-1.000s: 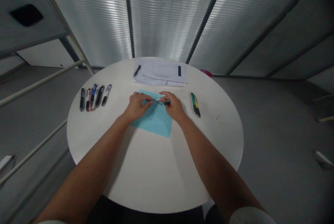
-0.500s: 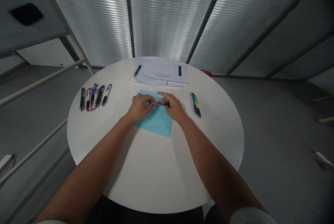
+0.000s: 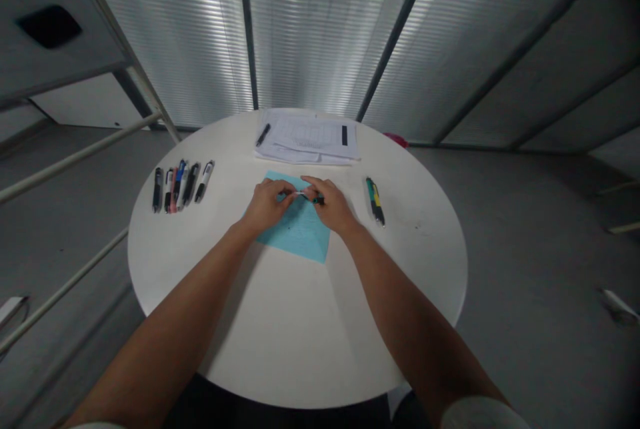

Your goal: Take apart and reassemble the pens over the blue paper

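Note:
Above a light-blue sheet of paper [image 3: 300, 236] my two hands meet over a small pen [image 3: 319, 200]. My left hand [image 3: 269, 202] is closed in a pinch at the pen's left end, where a thin pale part shows between the fingertips. My right hand [image 3: 333, 204] grips the dark, green-tinged part, its index finger raised along the top. Much of the pen is hidden by the fingers, and I cannot tell whether its parts are joined.
Several pens [image 3: 184, 184] lie in a row at the left of the round white table [image 3: 280, 342]. Two green, yellow and black pens [image 3: 376, 201] lie to the right. Printed papers [image 3: 310, 139] with a black pen [image 3: 263, 135] on top are at the back. A metal rail [image 3: 75, 156] stands left.
The pale part between my fingertips shows a little more clearly, and the fingers have shifted slightly. Both hands otherwise stay in place over the blue paper.

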Action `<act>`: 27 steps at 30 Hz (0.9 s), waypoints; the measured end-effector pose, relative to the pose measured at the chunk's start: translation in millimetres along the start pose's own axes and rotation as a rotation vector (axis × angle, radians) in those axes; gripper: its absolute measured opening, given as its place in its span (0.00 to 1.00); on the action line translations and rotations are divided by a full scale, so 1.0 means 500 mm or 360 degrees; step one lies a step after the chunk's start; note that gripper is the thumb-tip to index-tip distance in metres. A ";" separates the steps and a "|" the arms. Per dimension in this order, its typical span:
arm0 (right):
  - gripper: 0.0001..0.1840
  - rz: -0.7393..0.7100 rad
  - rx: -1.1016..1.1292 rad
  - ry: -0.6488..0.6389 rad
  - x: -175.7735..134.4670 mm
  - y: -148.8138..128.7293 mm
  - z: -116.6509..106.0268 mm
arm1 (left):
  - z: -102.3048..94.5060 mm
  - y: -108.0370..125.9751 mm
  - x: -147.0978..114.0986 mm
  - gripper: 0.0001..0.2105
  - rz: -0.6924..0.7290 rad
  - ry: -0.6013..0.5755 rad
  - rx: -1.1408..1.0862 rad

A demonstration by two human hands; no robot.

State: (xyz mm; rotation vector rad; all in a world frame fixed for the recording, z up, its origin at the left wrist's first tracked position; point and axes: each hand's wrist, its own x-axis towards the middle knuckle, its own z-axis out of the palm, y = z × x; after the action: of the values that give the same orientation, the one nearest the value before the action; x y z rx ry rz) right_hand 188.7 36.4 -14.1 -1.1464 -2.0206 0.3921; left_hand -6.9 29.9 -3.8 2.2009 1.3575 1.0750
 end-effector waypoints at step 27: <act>0.21 -0.0129 -0.0363 -0.0047 0.004 -0.004 -0.001 | 0.006 0.000 0.003 0.06 -0.0318 0.0125 -0.0792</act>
State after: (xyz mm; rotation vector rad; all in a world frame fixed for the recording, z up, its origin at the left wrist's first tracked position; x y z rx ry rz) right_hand 187.3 36.8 -11.8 -1.1953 -2.1721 0.1413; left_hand -4.4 31.6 -5.1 1.6463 1.1539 1.2689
